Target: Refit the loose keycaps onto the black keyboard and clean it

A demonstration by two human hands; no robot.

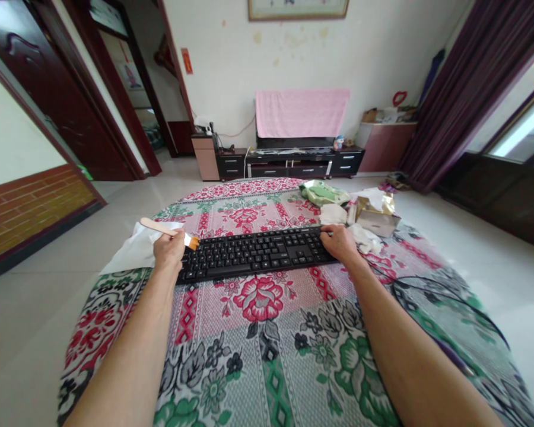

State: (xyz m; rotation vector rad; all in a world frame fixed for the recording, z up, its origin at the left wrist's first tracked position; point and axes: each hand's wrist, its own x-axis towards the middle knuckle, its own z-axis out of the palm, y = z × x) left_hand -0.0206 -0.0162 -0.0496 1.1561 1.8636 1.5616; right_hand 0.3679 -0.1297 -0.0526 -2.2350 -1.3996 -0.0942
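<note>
Matt plastic keyboard (pixel 258 255), smooth wooden brush handle (pixel 153 225), tablecloth (pixel 289 338) — woven cloth

Arms (pixel 129 350) outstretched; left hand (pixel 169 248) curled, right hand (pixel 339 242) perhaps bent.

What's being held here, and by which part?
The left hand holds a brush by its handle, near the bristles. The right hand is on the right end of the keyboard; whether it grips it cannot be told.
</note>
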